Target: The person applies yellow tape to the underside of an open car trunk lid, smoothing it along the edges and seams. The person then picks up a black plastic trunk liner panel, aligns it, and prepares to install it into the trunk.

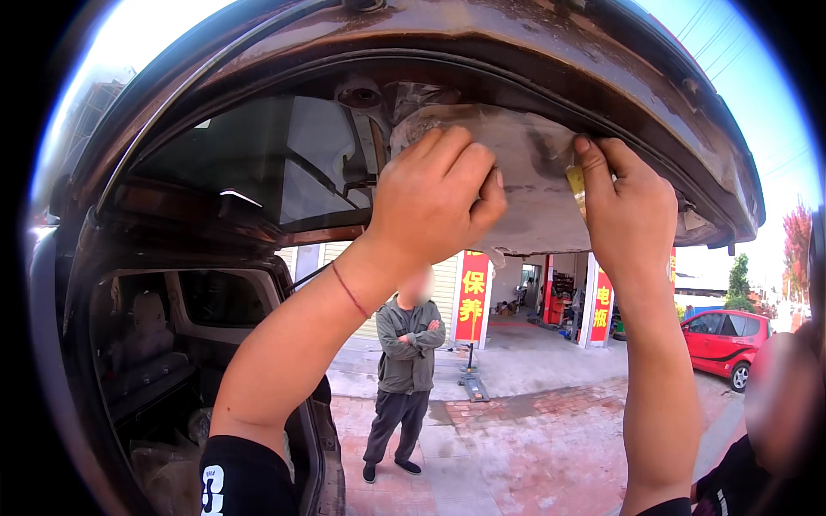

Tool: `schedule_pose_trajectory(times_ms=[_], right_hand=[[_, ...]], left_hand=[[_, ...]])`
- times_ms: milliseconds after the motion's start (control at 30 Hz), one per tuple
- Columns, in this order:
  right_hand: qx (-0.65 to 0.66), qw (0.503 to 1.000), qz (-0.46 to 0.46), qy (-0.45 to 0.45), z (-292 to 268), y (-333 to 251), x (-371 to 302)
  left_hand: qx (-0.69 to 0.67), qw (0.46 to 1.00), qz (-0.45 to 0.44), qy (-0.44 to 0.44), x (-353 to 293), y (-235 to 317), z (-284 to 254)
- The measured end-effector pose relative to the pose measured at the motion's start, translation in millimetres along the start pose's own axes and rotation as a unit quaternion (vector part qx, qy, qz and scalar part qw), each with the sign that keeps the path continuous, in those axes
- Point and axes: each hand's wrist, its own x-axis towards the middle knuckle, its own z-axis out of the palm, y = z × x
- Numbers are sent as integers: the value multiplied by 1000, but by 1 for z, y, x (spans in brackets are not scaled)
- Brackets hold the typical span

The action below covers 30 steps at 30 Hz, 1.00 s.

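Note:
Both my arms are raised to the underside of a lifted brown tailgate (551, 52). A greyish, translucent plastic sheet (529, 202) covers its inner panel. My left hand (439, 189) is closed against the sheet's left part, its fingers curled; whatever they grip is hidden behind the hand. At the sheet's upper right edge, my right hand (628, 193) pinches with thumb and curled fingers. A small yellow piece (577, 182) shows just beside the right thumb; its kind is unclear.
The tailgate's rear window (249, 159) lies left of my hands. Below it opens the cargo area with a grey seat (151, 335). A person (409, 353) stands facing me, arms crossed; another person (783, 404) is close at right. A red car (727, 340) stands farther off.

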Motion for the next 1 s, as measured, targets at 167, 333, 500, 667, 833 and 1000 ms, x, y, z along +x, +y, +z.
schedule_pose_trajectory(times_ms=[167, 333, 500, 667, 833, 1000], right_hand=[[60, 996, -52, -50, -12, 8, 0], [-27, 987, -118, -102, -59, 46, -13], [-97, 994, -54, -21, -66, 97, -7], [-151, 987, -11, 48, -33, 95, -2], [-123, 991, 20, 44, -31, 97, -1], [71, 989, 55, -118, -64, 113, -8]], left_hand=[[158, 983, 44, -79, 17, 5, 16], [219, 972, 14, -79, 16, 12, 25], [220, 973, -29, -66, 21, 28, 36], [171, 980, -1, -100, 28, 42, 32], [120, 981, 129, -82, 52, 68, 77], [171, 978, 112, -31, 50, 80, 115]])
